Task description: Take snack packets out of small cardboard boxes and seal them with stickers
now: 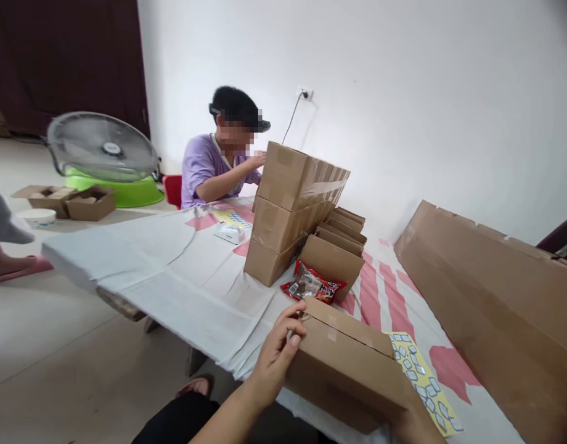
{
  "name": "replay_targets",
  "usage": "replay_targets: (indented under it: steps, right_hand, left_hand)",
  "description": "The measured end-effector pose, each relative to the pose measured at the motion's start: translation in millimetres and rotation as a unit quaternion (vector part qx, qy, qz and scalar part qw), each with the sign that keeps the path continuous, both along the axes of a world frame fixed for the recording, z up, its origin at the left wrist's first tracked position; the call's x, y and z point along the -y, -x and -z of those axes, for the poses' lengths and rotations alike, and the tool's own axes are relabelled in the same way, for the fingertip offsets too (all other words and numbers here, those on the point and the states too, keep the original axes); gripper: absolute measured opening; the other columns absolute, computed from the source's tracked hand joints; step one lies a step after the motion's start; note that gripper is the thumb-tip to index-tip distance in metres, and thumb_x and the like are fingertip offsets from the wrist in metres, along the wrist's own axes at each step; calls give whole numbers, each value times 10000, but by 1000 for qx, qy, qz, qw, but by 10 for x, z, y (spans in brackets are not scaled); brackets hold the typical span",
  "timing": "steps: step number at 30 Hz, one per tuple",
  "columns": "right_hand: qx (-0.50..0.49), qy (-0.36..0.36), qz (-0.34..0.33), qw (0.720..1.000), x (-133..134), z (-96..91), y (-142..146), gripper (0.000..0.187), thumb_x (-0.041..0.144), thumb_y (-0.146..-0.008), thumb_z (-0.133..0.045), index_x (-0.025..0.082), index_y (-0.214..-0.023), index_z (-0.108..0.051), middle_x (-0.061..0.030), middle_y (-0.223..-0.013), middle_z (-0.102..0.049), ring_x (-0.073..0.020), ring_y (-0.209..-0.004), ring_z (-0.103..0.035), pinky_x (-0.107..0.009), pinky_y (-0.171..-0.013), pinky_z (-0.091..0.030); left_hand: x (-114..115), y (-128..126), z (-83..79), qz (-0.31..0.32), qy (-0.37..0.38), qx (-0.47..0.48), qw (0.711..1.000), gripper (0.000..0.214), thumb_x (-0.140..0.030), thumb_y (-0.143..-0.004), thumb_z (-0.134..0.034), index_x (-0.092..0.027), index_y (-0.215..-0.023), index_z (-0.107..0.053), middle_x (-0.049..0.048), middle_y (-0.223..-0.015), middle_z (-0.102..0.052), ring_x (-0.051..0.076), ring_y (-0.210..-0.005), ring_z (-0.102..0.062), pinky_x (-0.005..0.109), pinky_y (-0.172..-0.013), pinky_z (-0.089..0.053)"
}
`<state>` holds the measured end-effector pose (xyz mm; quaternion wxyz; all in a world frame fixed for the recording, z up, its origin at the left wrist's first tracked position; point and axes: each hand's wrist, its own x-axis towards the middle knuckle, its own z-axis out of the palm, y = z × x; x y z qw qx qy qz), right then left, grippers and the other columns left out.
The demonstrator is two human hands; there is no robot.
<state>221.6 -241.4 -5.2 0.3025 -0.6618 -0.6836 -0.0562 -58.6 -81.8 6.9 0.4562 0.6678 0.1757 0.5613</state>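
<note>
A closed cardboard box (352, 364) is at the table's near edge, between my two hands. Small pieces of clear tape show on its top flap. My left hand (278, 345) grips the box's left end, with fingers over the upper corner and the thumb on the near face. At the opposite end, my right hand (410, 413) presses against the box, its fingers mostly hidden. Just behind the box lies a red printed food packet (314, 283), in front of several open cardboard boxes (334, 262). A yellow sheet of blue-edged stickers (424, 382) lies to the right.
Taped boxes (281, 225) are stacked three high across the table. Beyond them sits a person (219, 154) in purple, hands near the stack. A white tape dispenser (229, 232) stands left of it. A large cardboard panel (491, 296) borders the right; a fan (103, 148) stands on the floor.
</note>
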Motion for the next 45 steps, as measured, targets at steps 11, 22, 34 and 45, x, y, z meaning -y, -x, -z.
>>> replay_targets:
  steps: [11,22,34,45]
  right_hand:
    - [-172,118,122,970,51,-274,-234,309,435,-768,-566,252,-966,-718,-47,-806,-755,-255,-671,-694,-382,-630,-573]
    - [-19,44,57,997,-178,-1521,156,362,474,-849,-563,221,-1088,-665,-92,-1014,-721,-236,-903,-678,-303,-758,-549]
    - [81,163,-122,976,-677,-1688,861,306,244,-916,-505,256,-1212,-582,-47,-1050,-684,-174,-922,-645,-290,-802,-497]
    - [80,259,-96,958,-579,-1948,746,276,214,-884,-535,276,-1136,-630,-16,-969,-692,-159,-843,-636,-266,-736,-475]
  left_hand:
    - [-122,-13,32,58,52,37,996,446,-546,-913,-410,-248,-1214,-548,104,-1217,-589,258,-1146,-535,417,-998,-416]
    - [-106,-170,91,113,106,102,983,414,-454,-843,-556,-243,-1198,-530,93,-1229,-528,298,-1179,-472,442,-1025,-360]
    - [-116,-171,82,148,120,115,975,373,-394,-861,-543,-267,-1209,-499,66,-1246,-492,288,-1210,-425,422,-1055,-289]
    - [-148,-179,103,108,57,87,989,292,-355,-888,-486,-256,-1159,-536,72,-1241,-467,280,-1243,-386,432,-1081,-245]
